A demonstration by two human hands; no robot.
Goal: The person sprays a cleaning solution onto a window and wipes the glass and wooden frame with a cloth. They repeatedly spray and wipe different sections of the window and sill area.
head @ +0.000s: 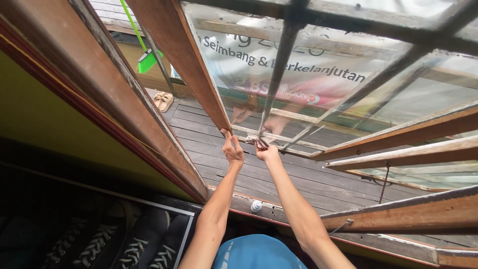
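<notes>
Both of my arms reach out through an open wooden window frame [124, 107]. My left hand [232, 149] rests its fingers on the lower corner of the swung-out wooden sash [189, 60]. My right hand [266, 151] is closed on a bunched grey cloth [256, 140] pressed against the bottom of the glass pane [318, 74], next to a thin metal bar [279, 65]. The glass is dusty and reflects my hands.
Below lies a dark plank deck [298, 184] with a pair of tan sandals [163, 101] and a green broom [145, 60]. A small white bottle [256, 205] stands on the sill. More open sashes [413, 149] jut out at right. Dark laced shoes [99, 244] sit lower left.
</notes>
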